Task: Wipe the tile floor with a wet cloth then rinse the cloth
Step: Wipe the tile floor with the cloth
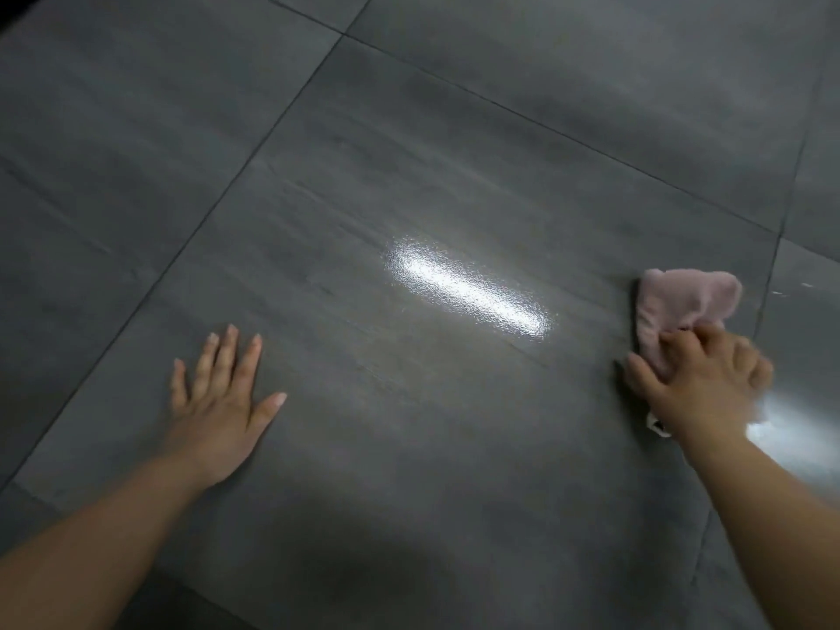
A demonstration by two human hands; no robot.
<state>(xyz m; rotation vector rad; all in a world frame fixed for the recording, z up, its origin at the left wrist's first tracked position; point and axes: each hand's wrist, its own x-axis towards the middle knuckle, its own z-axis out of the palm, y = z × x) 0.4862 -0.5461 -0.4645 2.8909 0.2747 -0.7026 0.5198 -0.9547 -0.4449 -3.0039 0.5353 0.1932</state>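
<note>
Large dark grey tiles make up the floor (409, 152), and it shines wet in the middle under a bright light reflection. A crumpled pink cloth (682, 306) lies on the floor at the right, near a grout line. My right hand (700, 379) presses down on the cloth's near end, fingers curled over it and slightly blurred. My left hand (222, 402) rests flat on the tile at the left, fingers spread, holding nothing.
Thin dark grout lines (254, 152) cross the floor diagonally. A few small white specks (791, 288) lie on the tile to the right of the cloth. A second glare patch (791, 434) sits beside my right wrist.
</note>
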